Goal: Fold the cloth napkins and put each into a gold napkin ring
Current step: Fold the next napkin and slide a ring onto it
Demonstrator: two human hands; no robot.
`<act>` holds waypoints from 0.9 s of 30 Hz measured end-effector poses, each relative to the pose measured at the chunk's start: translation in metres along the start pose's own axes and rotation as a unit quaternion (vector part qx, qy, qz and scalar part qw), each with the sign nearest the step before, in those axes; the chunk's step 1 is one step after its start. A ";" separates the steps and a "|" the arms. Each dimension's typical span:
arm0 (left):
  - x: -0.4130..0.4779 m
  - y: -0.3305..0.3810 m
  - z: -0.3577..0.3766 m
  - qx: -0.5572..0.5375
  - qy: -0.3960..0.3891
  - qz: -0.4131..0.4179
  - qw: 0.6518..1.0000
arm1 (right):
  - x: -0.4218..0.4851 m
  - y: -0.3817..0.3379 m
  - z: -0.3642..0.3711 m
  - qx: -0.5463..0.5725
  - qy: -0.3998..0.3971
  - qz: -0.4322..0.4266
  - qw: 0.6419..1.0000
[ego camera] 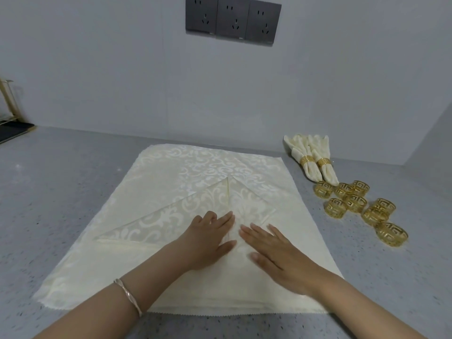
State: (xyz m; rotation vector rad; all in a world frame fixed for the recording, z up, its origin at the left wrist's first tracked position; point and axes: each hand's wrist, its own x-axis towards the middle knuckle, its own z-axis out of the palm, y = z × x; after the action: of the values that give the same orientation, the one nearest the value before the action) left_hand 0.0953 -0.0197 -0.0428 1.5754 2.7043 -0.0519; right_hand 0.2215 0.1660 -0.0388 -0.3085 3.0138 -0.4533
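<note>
A stack of cream damask napkins (186, 167) lies flat on the grey counter. The top napkin (171, 216) has its corners folded in, forming a triangle whose tip points away from me. My left hand (208, 241) presses flat on the fold near its centre line, fingers straight. My right hand (276, 253) lies flat beside it, fingers spread on the cloth. Several empty gold napkin rings (354, 204) sit at the right. Two folded napkins in gold rings (315, 162) lie behind them.
The grey speckled counter (73, 179) meets a pale wall with three dark sockets (232, 20). A gold wire rack on a dark tray (9, 128) stands at the far left edge. A wall corner closes in on the right.
</note>
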 end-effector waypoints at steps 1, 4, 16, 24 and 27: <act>0.000 0.000 -0.001 -0.004 -0.006 -0.002 1.000 | 0.002 0.004 -0.001 -0.006 -0.005 0.006 1.000; -0.001 0.001 -0.002 0.004 -0.019 -0.007 1.000 | 0.008 0.024 -0.007 -0.023 -0.007 0.047 0.999; 0.000 0.000 -0.023 -0.227 -0.088 -0.078 0.967 | 0.022 0.013 -0.003 0.033 0.109 0.037 0.993; 0.002 -0.025 -0.025 -0.402 -0.029 -0.084 0.911 | 0.037 -0.037 0.018 -0.077 0.227 -0.101 0.966; 0.000 -0.029 -0.023 -0.389 -0.005 -0.070 0.919 | 0.040 -0.038 0.018 -0.113 0.235 -0.113 0.959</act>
State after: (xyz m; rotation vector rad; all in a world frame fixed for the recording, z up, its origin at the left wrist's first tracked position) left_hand 0.0707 -0.0331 -0.0190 1.1155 2.3293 0.8849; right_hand 0.1919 0.1168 -0.0464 -0.6515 3.5218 -0.2147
